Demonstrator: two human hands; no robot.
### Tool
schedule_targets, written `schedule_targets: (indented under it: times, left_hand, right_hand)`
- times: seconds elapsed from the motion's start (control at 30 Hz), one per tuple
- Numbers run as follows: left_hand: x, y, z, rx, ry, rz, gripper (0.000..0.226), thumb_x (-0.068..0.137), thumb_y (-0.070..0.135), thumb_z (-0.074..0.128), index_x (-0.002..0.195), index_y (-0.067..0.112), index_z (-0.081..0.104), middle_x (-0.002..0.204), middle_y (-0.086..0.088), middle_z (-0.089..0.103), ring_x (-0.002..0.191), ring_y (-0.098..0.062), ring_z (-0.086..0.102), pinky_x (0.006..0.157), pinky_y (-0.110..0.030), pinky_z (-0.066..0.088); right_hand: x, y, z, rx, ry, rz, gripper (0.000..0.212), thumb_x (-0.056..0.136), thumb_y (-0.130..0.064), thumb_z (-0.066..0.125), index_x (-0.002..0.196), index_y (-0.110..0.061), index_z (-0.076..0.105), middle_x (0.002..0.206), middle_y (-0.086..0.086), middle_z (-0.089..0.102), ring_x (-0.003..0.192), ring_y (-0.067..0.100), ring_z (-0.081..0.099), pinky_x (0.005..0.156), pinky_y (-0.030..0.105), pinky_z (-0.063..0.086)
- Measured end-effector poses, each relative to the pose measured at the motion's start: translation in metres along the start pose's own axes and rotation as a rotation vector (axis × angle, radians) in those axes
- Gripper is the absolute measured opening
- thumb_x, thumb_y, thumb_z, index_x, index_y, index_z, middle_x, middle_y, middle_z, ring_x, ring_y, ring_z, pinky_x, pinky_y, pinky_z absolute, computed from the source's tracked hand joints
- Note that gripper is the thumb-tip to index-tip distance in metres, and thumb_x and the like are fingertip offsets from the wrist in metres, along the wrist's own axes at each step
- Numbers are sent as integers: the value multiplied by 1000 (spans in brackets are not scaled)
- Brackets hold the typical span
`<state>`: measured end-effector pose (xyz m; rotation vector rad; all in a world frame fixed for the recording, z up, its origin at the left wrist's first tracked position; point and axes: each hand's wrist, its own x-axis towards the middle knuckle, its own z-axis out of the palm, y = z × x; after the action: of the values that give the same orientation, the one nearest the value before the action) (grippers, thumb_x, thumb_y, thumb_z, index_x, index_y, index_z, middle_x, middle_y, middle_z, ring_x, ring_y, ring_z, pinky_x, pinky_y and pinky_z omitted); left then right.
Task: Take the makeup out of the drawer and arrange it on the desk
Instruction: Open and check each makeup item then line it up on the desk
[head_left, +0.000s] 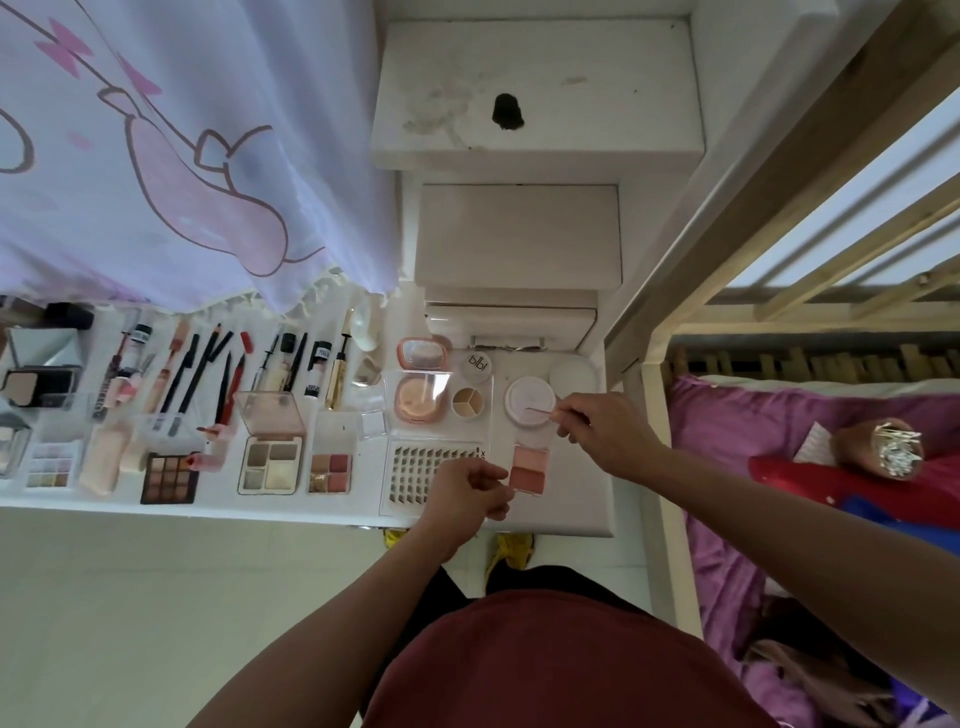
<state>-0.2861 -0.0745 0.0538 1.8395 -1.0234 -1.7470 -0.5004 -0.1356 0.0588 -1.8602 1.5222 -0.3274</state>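
Note:
Makeup lies in rows along the white desk (311, 512). My right hand (602, 428) pinches a thin stick (540, 411) whose tip lies over a round white compact (530, 402). My left hand (470, 491) has curled fingers at the left edge of a small pink blush palette (529, 470), beside a clear case of false lashes (415, 473); whether it grips the palette cannot be told. Behind these lie a peach powder compact (420, 397), a round concealer pot (468, 402) and a white jar lid (475, 366). The drawer is not clearly visible.
To the left lie eyeshadow palettes (271, 465), several pencils and mascaras (208, 369) and a mirror (41, 348). A printed curtain (171, 156) hangs over the desk's back. White steps (519, 234) rise behind; a wooden bed frame (660, 415) with pink bedding stands right.

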Motion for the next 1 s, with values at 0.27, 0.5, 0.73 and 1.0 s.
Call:
schedule_targets:
  times: [0.27, 0.5, 0.73, 1.0]
  left_hand:
    - [8, -18, 14, 562, -53, 70, 46, 86, 20, 68, 129, 8, 57, 123, -5, 61, 103, -23, 64, 95, -36, 49]
    - [11, -14, 16, 564, -133, -1, 53, 87, 27, 66, 134, 8, 50, 125, -11, 60, 109, -29, 61, 95, -36, 47]
    - [12, -12, 12, 599, -177, 9, 50, 88, 26, 64, 133, 6, 53, 129, -11, 58, 109, -30, 60, 93, -33, 45]
    - [9, -19, 13, 938, -300, 72, 37, 96, 28, 48, 123, 3, 49, 124, -15, 45, 113, -31, 50, 95, -37, 40]
  right_hand:
    - [11, 11, 19, -133, -192, 48, 22, 100, -26, 50, 90, -19, 68, 86, -4, 71, 74, 13, 62, 70, 32, 49]
    - [17, 15, 27, -65, -218, 105, 19, 97, -25, 56, 87, -16, 70, 82, -6, 71, 71, 9, 63, 70, 30, 51]
    - [21, 15, 29, -20, -204, 133, 20, 95, -24, 58, 83, -14, 70, 76, -7, 68, 69, 8, 65, 69, 31, 54]
    - [21, 14, 30, 33, -181, 179, 17, 95, -19, 59, 80, -20, 67, 74, -8, 67, 66, 2, 65, 70, 27, 54]
